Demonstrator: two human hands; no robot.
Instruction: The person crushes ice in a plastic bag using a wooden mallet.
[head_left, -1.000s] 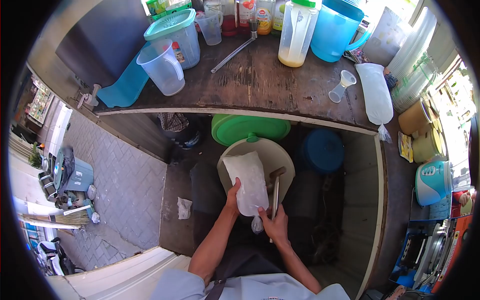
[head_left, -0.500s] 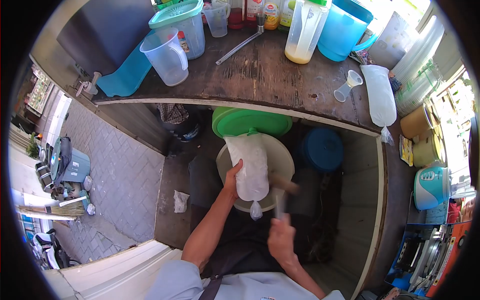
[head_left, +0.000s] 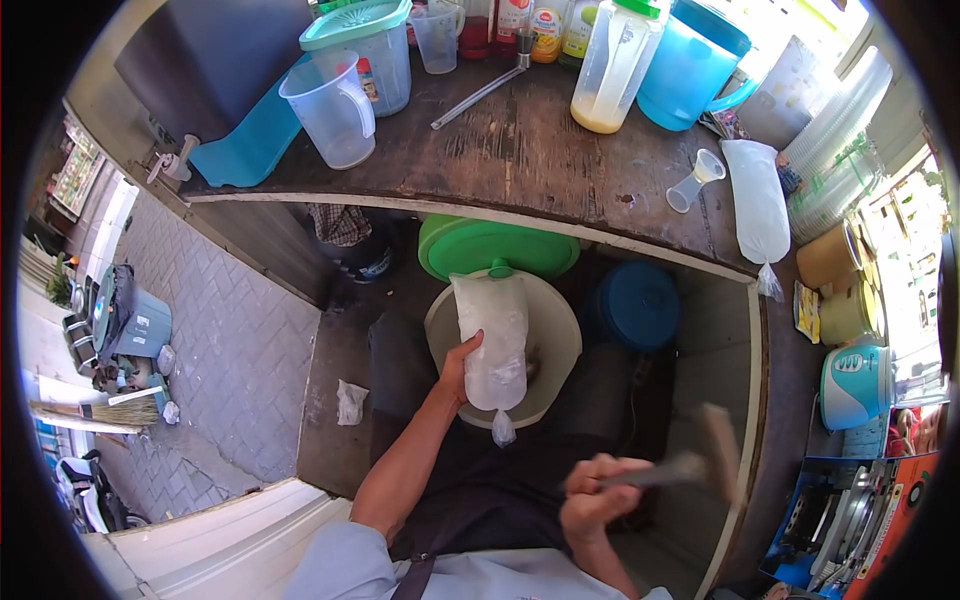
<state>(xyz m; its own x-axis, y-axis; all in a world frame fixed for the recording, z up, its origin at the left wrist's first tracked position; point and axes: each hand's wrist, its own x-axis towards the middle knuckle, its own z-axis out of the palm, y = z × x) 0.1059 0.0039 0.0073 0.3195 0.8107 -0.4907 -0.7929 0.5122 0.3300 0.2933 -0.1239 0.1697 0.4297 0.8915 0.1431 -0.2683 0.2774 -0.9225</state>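
My left hand [head_left: 458,368] is closed round the side of a clear plastic bag of ice [head_left: 495,345], whose knotted end points down toward me. The bag is over a white bucket [head_left: 565,340]. Out to the right, my right hand [head_left: 598,497] grips the handle of a hammer [head_left: 718,455], its head blurred by motion and apart from the bag. Behind the bucket leans a green lid [head_left: 500,243].
A blue round container [head_left: 638,305] stands right of the bucket. Above is a wooden counter [head_left: 480,150] with a clear jug [head_left: 333,115], a blue pitcher [head_left: 690,65] and another ice bag [head_left: 757,205]. A side panel [head_left: 700,420] stands close to the hammer.
My right hand has swung the hammer away from beside the bag, out to the right and lower. My left hand still holds the bag, slightly lower and farther left.
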